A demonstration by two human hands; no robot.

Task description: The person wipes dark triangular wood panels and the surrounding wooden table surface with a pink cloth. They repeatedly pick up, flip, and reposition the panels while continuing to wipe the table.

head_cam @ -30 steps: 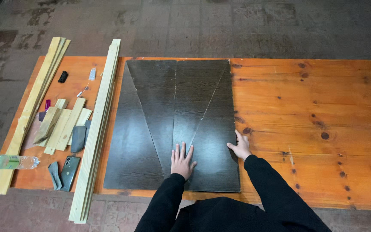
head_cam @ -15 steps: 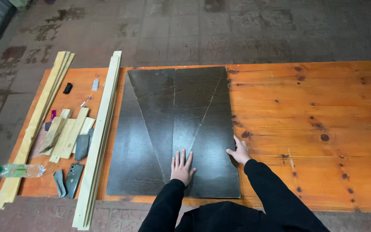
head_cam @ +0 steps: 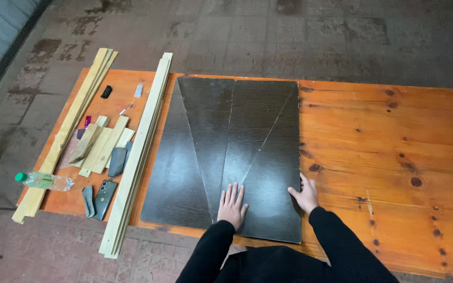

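— Pressing flat, the left hand lay with fingers spread on the dark panels, near their 6 o'clock edge.
— And the right hand?
— It was open too, palm against the panels' edge at about 4 o'clock, holding nothing.
— Where did the panels sit?
— Mid-worktop, fitted edge to edge. At 9 o'clock lay long wood strips, then a phone and a plastic bottle.
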